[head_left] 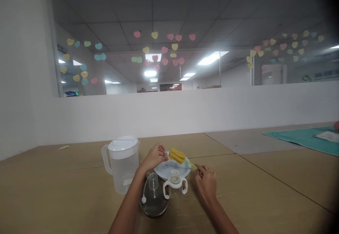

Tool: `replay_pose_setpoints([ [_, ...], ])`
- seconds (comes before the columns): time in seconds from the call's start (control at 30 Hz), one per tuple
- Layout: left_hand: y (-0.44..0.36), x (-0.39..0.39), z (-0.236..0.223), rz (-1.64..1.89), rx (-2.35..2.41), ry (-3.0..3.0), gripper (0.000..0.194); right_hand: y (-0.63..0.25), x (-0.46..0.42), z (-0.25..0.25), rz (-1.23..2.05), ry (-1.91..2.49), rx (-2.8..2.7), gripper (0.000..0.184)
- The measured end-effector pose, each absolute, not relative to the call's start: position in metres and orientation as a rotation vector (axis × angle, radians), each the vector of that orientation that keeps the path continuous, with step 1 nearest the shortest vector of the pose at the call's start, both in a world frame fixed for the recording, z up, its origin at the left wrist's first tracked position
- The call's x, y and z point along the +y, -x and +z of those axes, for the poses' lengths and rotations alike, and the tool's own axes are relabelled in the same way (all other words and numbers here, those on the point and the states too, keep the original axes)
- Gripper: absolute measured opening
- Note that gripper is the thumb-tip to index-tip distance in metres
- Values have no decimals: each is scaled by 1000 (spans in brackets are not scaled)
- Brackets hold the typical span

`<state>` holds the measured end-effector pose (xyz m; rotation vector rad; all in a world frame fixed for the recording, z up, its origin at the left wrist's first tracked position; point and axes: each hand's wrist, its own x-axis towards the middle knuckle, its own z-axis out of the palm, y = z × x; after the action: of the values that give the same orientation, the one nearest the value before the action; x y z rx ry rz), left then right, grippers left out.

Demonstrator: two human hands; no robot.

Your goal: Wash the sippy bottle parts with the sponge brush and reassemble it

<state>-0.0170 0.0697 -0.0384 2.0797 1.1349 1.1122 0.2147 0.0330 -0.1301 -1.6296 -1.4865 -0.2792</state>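
Observation:
My right hand (206,181) grips the thin green handle of a bottle brush (177,155) with a yellow sponge head. The sponge points left, over a white plate (159,172). My left hand (156,155) is at the sponge's tip, fingers curled together around something small and pale that I cannot make out. Below the sponge, a clear baby bottle (175,191) with two white handles stands upright, its mouth uncovered. To its left, a dark oval tray (155,210) carries a clear cap (153,181) and a thin tube with a white round end (143,200).
A white-lidded clear pitcher (124,170) stands left of my left forearm. A teal cloth (299,138) lies at the far right, with a pale piece on it. A white wall (169,115) with a window above borders the wooden table (251,191).

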Motion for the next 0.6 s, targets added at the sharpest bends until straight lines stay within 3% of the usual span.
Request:
replay_pose_setpoints([
  [0.1, 29, 55, -30, 553, 1335, -2181, 34, -214, 31, -128, -236, 1715, -1483, 38],
  [0.2, 32, 49, -33, 56, 1587, -2109, 18, -213, 30, -125, -206, 1784, -1493, 39],
  [0.6, 25, 53, -43, -92, 1716, -2069, 16, -211, 24, -120, -293, 1927, -1545, 35],
])
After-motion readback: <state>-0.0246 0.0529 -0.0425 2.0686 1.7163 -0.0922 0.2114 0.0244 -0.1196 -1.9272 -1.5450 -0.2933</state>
